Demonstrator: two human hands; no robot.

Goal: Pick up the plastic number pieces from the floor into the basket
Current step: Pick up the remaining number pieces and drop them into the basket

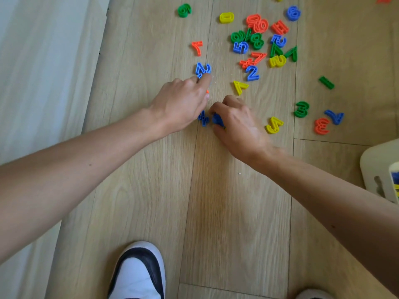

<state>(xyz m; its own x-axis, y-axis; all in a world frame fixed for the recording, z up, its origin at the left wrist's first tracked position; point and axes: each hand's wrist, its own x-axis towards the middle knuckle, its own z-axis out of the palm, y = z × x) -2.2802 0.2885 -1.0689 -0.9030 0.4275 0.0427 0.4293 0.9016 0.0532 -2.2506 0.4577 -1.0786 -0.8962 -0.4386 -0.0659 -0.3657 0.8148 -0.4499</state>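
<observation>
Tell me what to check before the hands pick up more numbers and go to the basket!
1. Right hand holds something: ok. Its fingers curl round a blue piece.
2. Left hand has the blue 2: cannot tell. Its fingertips reach the near edge, but the grip is hidden.
3. Nothing missed close by: not ok. A loose blue number lies between the hands, and a yellow 7 lies just beyond.
4. Basket is ready: cannot tell. Only a cream corner shows at the right edge.
5. Floor is finished: not ok. The pile of numbers is on the floor.
</observation>
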